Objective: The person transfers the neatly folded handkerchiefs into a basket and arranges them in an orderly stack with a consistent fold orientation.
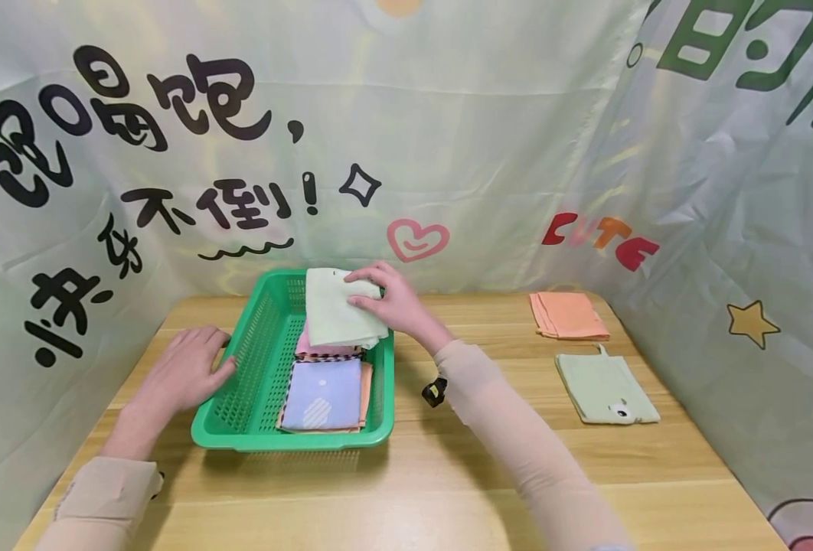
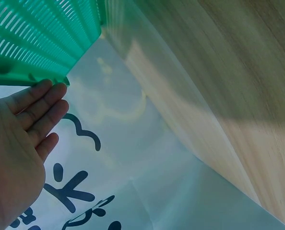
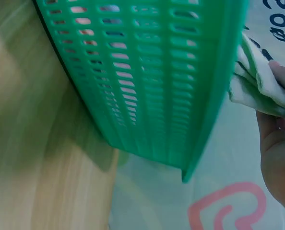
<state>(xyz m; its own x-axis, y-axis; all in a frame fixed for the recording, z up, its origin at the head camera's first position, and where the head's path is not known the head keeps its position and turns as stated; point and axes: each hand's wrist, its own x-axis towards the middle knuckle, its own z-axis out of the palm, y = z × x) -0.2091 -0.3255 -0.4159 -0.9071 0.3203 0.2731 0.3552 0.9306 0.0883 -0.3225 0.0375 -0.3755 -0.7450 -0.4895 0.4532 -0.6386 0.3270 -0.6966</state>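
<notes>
Now the right hand held a folded pale cloth over the back right corner of the green basket. Its thumb and fingers pinched the cloth at its right edge, and the right wrist view showed the cloth a little above the rim. The left hand rested on the basket's left edge, its fingers loose and mostly straight, grasping nothing. The basket sat on the left part of the table, near the back edge. In the basket's front right corner lay a blue cloth, and behind it a pink cloth peeked out from under the pale one. The step in hand looked like putting the pale cloth in with the others. Next, it seemed, the right hand needed to lower it flat inside the rim and let go gently, so the folds would not pop apart. The left hand could help by keeping the basket steady. Two more cloths lay outside: an orange cloth by the table's back right corner, and a green cloth in front of it, near the right edge
</notes>
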